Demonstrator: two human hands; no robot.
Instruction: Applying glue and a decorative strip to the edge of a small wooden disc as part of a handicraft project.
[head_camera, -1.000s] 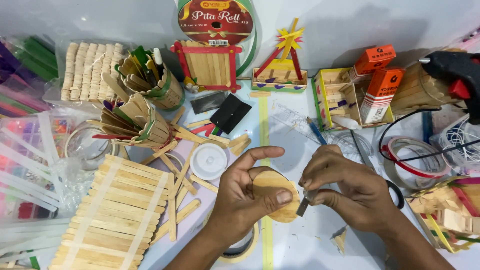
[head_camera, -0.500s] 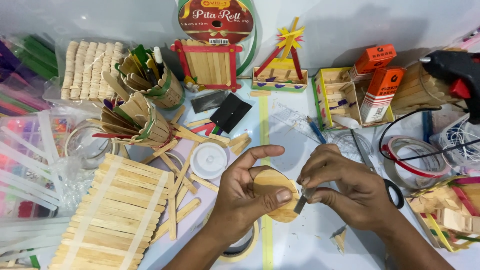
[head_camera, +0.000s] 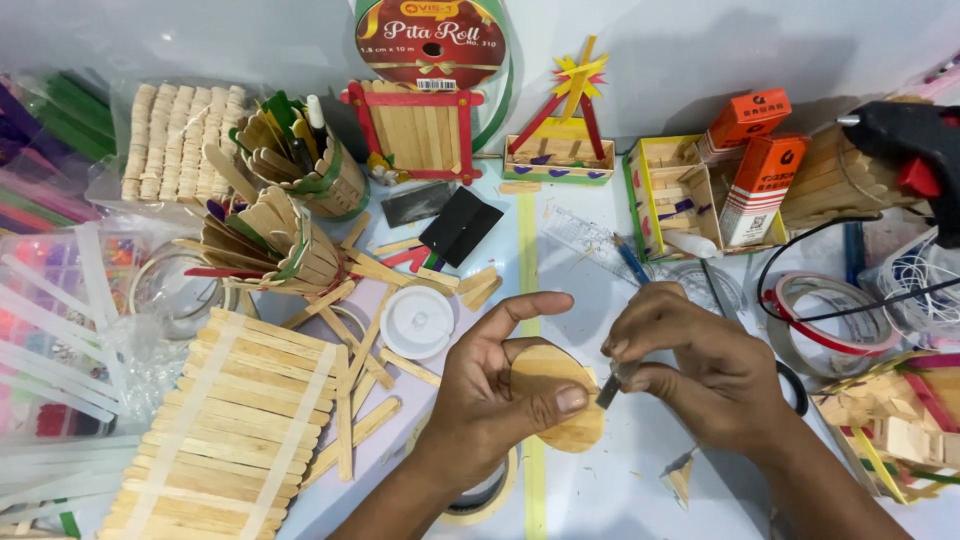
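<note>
Near centre: left hand (head_camera: 495, 385) pinched wooden disc (head_camera: 556, 397), thumb on top; right hand (head_camera: 700, 375) fingers pinched small blade (head_camera: 607, 389) against disc's right edge.

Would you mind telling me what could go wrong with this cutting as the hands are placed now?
The small blade in the right hand meets the round wooden piece right beside the left hand's thumb, so a slip might nick it. The piece is held in the hand rather than laid flat, so it may twist.
</note>
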